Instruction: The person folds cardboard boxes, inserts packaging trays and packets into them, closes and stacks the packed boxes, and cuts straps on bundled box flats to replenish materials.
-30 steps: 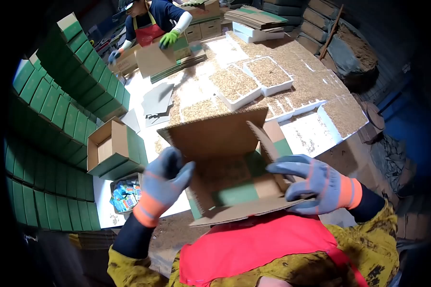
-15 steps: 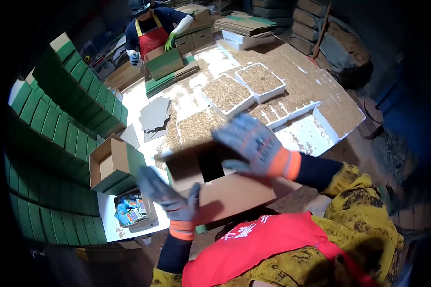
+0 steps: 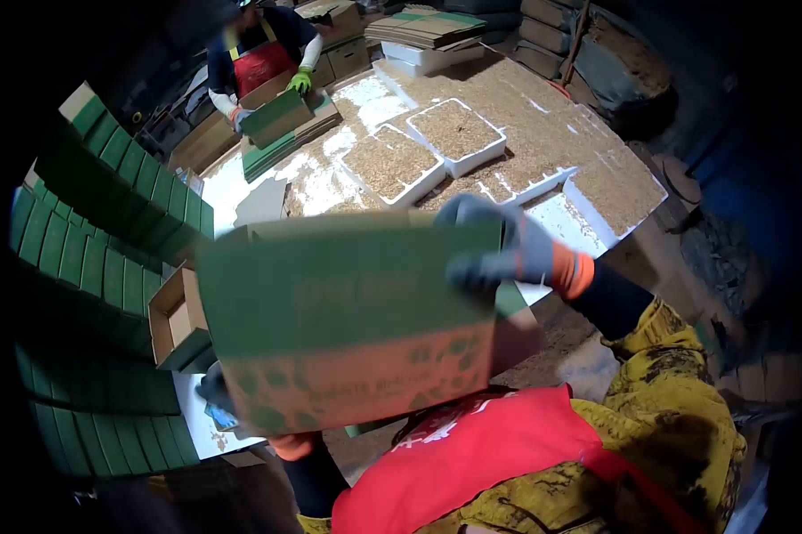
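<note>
A green and brown cardboard box is held up before me, its printed side facing me and slightly blurred. My right hand, in a grey and orange glove, grips the box's upper right corner, thumb on the printed face. At the lower left edge is my left hand, mostly hidden by the box, with its fingers smeared. Behind the box on the left, an open box sits on the table's edge.
Green boxes are stacked high on the left. White trays of small brown bits stand on the table. Across it, a co-worker in a red apron handles cardboard. Flattened cartons lie on white trays at the back.
The box has been lifted and turned, so its printed face now shows instead of its inside. My right hand has closed on its corner. The co-worker's box has tilted.
</note>
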Demonstrator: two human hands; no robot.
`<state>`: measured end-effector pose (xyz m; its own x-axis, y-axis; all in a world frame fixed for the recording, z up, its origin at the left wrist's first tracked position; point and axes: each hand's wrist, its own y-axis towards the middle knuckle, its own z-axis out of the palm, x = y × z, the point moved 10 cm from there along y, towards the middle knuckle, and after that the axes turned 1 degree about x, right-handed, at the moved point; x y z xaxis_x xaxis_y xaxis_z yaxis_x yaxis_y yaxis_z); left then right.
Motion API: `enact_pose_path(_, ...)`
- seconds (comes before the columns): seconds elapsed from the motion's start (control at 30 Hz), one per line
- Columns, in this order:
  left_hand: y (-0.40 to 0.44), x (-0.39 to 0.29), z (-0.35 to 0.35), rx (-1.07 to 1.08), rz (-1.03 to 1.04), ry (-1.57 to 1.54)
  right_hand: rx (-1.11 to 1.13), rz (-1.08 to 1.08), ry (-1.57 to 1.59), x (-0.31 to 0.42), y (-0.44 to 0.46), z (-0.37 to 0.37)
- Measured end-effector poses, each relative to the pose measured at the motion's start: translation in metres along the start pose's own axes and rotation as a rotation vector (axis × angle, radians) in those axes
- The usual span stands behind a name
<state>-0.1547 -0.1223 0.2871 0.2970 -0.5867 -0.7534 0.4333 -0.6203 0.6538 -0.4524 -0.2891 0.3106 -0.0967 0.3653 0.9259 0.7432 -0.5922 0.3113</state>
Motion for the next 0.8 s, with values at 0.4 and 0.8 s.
enact_pose_path(0.4,-0.038,0.138,-0.033,0.332,-0.709,0.306,-0.456,0.326,0.065,-0.202,0.01,-0.148)
enact_pose_path(0.8,-0.027,0.094,-0.005,0.36,-0.523,0.845,-0.567,0.483,-0.965,-0.342,-0.019,-0.262)
